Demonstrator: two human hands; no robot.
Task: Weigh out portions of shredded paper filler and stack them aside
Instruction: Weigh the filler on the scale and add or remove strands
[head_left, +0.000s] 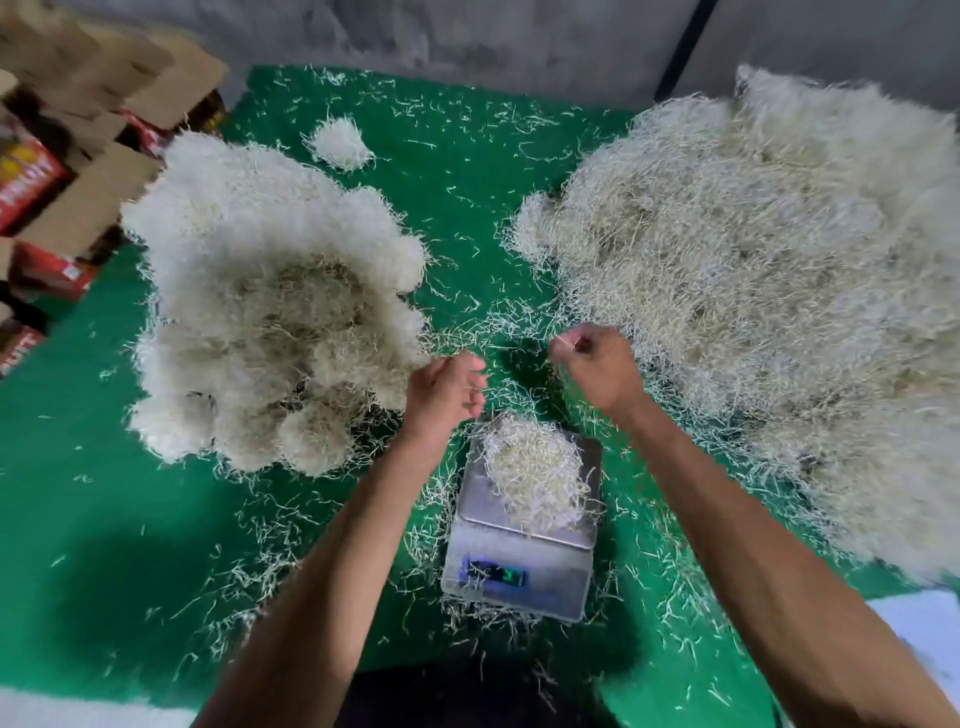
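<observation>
A small digital scale (522, 558) with a steel platform stands on the green mat in front of me, and a small heap of shredded paper (535, 467) lies on it. Beyond the scale, my left hand (447, 389) and my right hand (597, 366) are raised with curled fingers, each pinching a few thin paper strands stretched between them. A large loose pile of shredded paper (769, 280) fills the right side. On the left sits a stack of rounded paper portions (260, 312).
One small separate paper clump (340, 143) lies at the far middle of the green mat (78, 467). Loose strands are scattered all over the mat. Cardboard boxes with red packaging (57, 171) are stacked at the far left. A grey wall runs behind.
</observation>
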